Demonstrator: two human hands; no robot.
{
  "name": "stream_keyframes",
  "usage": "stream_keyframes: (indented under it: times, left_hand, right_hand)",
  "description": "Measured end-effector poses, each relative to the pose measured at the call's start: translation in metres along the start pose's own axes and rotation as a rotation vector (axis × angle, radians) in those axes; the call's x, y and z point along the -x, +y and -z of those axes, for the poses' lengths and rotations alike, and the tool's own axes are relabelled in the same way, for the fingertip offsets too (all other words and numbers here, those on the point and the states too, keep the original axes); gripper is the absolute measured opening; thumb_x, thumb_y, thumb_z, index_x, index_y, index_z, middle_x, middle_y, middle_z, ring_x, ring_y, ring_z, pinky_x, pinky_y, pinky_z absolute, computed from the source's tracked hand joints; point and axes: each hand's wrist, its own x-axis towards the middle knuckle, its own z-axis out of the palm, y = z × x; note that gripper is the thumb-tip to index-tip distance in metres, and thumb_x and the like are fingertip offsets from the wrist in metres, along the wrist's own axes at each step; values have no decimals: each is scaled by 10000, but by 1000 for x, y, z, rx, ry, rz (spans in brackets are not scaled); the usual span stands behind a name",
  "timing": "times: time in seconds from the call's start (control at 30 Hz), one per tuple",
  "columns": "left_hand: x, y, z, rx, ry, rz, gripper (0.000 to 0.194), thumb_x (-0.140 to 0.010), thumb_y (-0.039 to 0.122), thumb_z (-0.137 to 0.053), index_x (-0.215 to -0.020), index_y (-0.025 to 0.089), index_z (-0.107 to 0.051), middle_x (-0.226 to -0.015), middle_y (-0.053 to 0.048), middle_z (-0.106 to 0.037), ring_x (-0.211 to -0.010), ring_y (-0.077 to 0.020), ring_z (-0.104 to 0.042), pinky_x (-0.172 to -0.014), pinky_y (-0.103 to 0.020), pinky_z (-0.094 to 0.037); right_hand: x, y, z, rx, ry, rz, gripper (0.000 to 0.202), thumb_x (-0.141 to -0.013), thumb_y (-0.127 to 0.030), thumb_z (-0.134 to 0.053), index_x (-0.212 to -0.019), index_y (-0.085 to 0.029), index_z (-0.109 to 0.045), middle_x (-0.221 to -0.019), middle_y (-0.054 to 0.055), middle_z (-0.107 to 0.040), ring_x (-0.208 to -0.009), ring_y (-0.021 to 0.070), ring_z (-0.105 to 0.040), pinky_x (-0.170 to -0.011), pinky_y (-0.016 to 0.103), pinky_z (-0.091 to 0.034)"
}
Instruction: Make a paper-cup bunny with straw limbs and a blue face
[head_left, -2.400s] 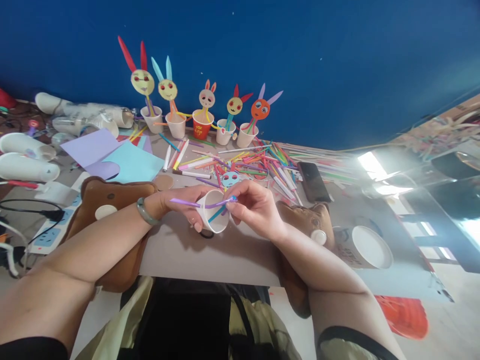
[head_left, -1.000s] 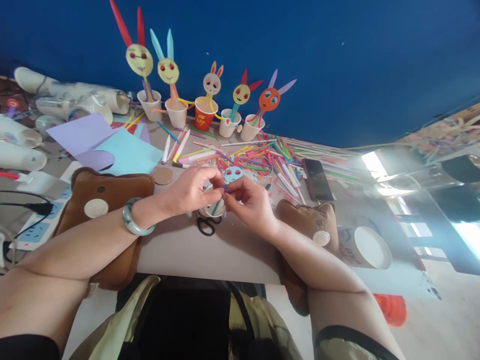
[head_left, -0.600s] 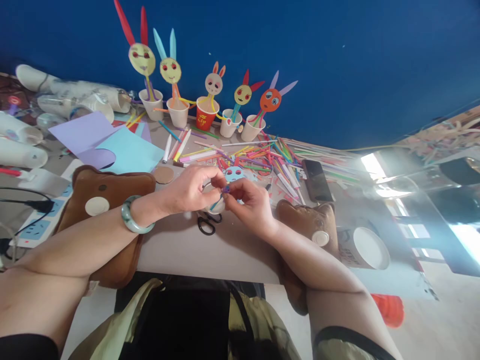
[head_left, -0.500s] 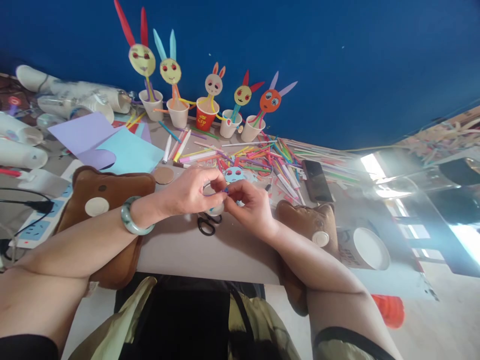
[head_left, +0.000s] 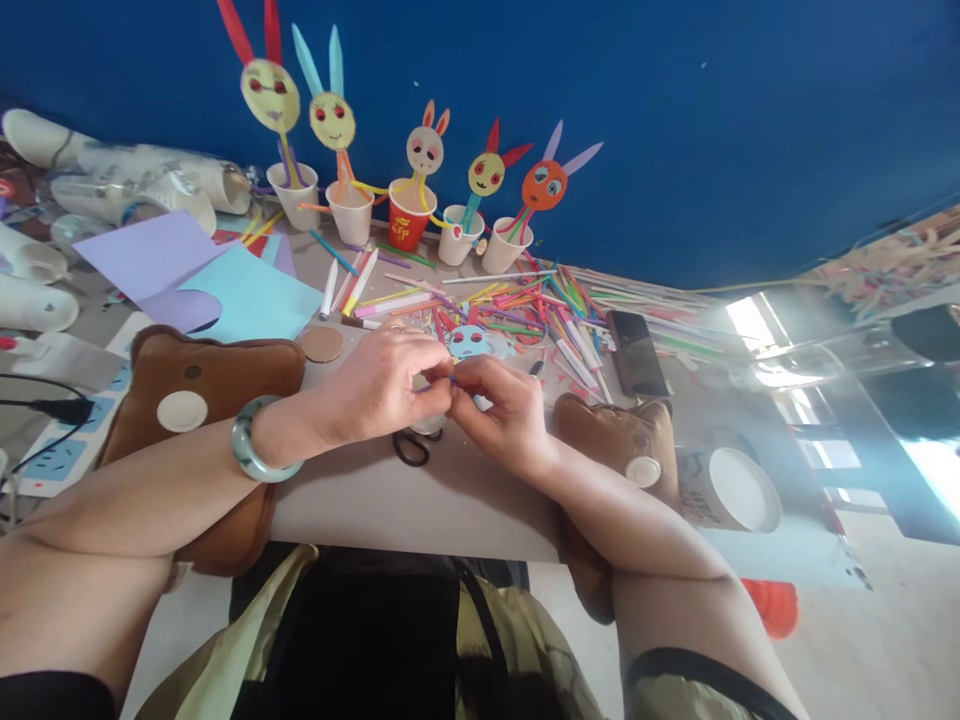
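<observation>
The left hand [head_left: 375, 385] and the right hand [head_left: 502, 412] both pinch a small blue strip [head_left: 453, 380], mostly hidden, near the round white paper cup [head_left: 429, 425] above the grey tabletop [head_left: 352, 505], so uneven pulling could perhaps tear the strip.

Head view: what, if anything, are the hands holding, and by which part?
Left hand and right hand appear to pinch a small bluish piece; mostly hidden, so which part is gripped cannot be told.

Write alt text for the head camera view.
A bare left hand and a bare right hand pinch a mostly hidden bluish piece near black scissor handles. Beyond, five rabbit-eared paper figures stand in paper cups before a blue wall.
</observation>
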Motion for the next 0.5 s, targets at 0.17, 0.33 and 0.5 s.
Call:
stream_keyframes:
  times: [0.17,0.33,0.5]
  left_hand:
    - [-6,-4,7,332,-131,204,85,-777,176,-612,-715,159,-668,-670,2,-690,-640,-129,-615,-608,-242,-457]
    - [-12,-10,13,564,-194,284,96,-810,208,-654,-759,146,-707,-673,-4,-690,-635,-119,-615,-594,-223,-478]
    - [-13,-12,16,612,-220,248,129,-829,260,-713,-760,151,-713,-663,-8,-686,-618,-118,-608,-596,-228,-480]
  right_hand:
    - [-3,-1,0,-173,-56,-168,111,-853,-201,-581,-743,-217,-566,-664,-13,-631,-580,118,-601,-559,253,-489]
    - [-8,-3,1,-415,-105,-272,142,-853,-273,-600,-744,-229,-520,-689,-25,-626,-534,115,-620,-510,254,-511]
    - [-11,-3,7,-413,-144,-214,145,-833,-303,-649,-772,-222,-545,-696,-15,-620,-569,105,-567,-537,247,-482]
